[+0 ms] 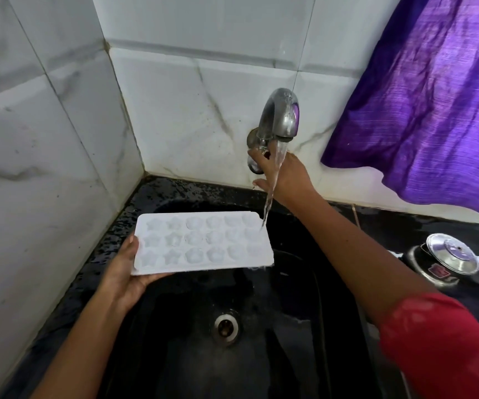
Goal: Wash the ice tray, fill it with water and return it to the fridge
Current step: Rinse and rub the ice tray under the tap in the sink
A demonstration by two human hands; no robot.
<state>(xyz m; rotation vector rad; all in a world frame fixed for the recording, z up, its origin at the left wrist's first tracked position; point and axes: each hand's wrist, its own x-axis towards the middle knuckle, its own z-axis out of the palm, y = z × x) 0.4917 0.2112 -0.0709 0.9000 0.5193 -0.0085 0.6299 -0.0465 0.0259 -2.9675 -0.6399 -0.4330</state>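
Two hands work below the tap (pixel 281 116): to its lower left, the left hand (pixel 126 266) grips one end of the ice tray (pixel 203 243), held level over the sink (pixel 175 355), water striking its near-tap corner. Under the tap, the right hand (pixel 286 174) grips the knob (pixel 252 167). Washing looks barely begun; filling and the fridge remain. Right of the tap, a steel pot (pixel 448 260) and purple curtain (pixel 434 96) obstruct nothing.

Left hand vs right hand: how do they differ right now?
The left hand is low over the sink, gripping the ice tray by its end; the right hand is raised at the tap handle. The left hand holds a loose thing; the right hand touches a fixture, grip unclear. Both are bare.
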